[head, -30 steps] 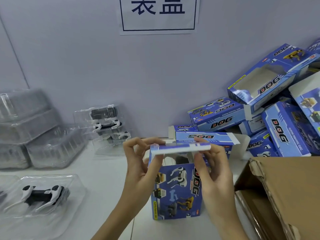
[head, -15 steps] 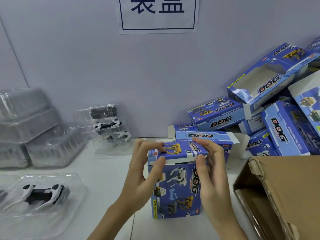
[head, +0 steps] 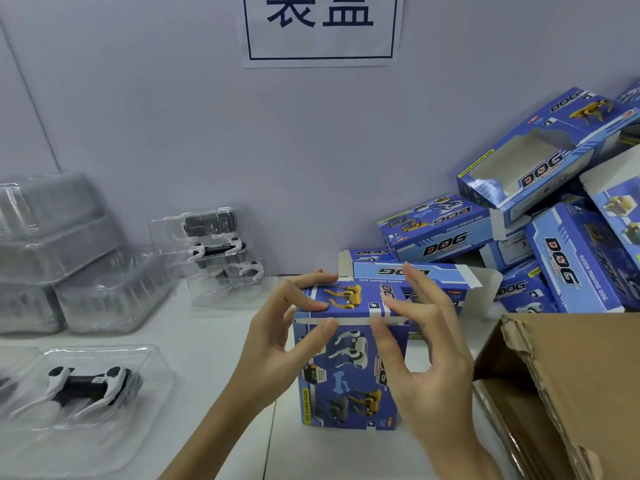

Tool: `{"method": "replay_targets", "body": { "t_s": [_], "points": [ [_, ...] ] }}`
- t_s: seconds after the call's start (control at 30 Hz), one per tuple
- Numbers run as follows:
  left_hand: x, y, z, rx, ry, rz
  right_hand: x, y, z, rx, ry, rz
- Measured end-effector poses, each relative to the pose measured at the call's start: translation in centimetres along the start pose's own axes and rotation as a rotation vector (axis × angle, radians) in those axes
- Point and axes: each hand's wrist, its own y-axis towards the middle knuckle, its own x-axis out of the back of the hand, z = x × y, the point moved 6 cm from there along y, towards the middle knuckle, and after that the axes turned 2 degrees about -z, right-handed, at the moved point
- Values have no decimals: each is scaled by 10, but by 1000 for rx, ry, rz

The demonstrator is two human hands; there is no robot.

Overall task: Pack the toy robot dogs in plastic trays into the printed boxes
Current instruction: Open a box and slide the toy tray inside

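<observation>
The box [head: 348, 355] is blue, printed with white, yellow and grey dogs. Left of it, a clear tray [head: 79, 386] holds a black-and-white toy dog [head: 88, 384].

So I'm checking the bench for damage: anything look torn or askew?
Yes: the brown cardboard carton at the right has a ragged, torn top edge. The upright blue printed box between the hands looks intact.
</observation>
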Motion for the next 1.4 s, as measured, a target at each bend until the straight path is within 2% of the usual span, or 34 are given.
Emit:
{"method": "replay_targets", "body": {
  "t_s": [0.13,0.33,0.57,0.63,0.73,0.9,1.03,1.27,1.4],
  "points": [
    [-4,-1,3,3,57,15,1,3,-1,3,21,47],
    [-5,-1,5,-7,17,-20,-7,-6,-7,-205,248,32],
    [-6,1,7,-13,88,-5,0,-2,-5,-126,121,40],
    [-6,1,8,-8,79,21,0,-1,-8,-209,203,21],
    [-4,2,7,28,30,32,-3,-1,-12,-406,535,-64],
    [-5,2,3,17,52,24,2,0,-14,-471,527,-31],
    [-6,1,3,4,58,1,7,6,-8,-413,457,32],
    [-7,3,4,-7,75,12,13,8,-9,-360,423,13],
    [-4,4,8,41,15,30,11,9,-15,-414,539,-42]
  ]
}}
